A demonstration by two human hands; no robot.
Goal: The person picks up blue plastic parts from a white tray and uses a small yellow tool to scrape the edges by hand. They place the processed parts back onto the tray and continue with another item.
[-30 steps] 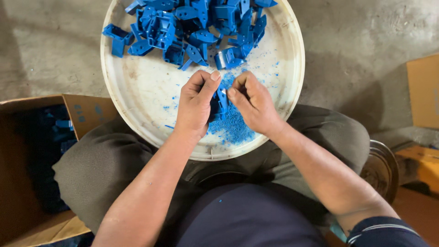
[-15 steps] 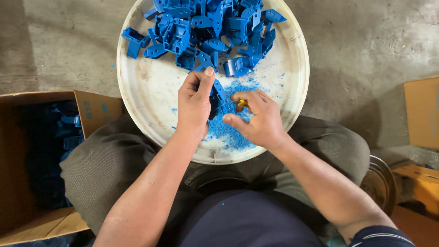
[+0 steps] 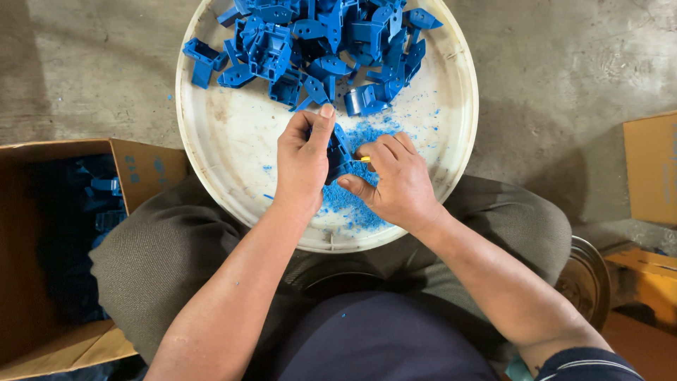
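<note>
My left hand (image 3: 303, 166) grips a blue plastic part (image 3: 338, 152) over the near half of a round white tray (image 3: 233, 148). My right hand (image 3: 395, 180) is closed around a small yellow-handled tool (image 3: 362, 159), its tip against the same part. Blue shavings (image 3: 352, 201) lie heaped under both hands. A pile of blue plastic parts (image 3: 317, 42) fills the tray's far half.
A cardboard box (image 3: 56, 247) holding more blue parts stands open at my left knee. Another cardboard box (image 3: 652, 169) sits at the right edge, with a round metal lid (image 3: 589, 282) by my right knee. Concrete floor surrounds the tray.
The view has shifted so the tray sits lower in frame. My right hand has slid a little toward me along the part, and the yellow tool now shows between its fingers.
</note>
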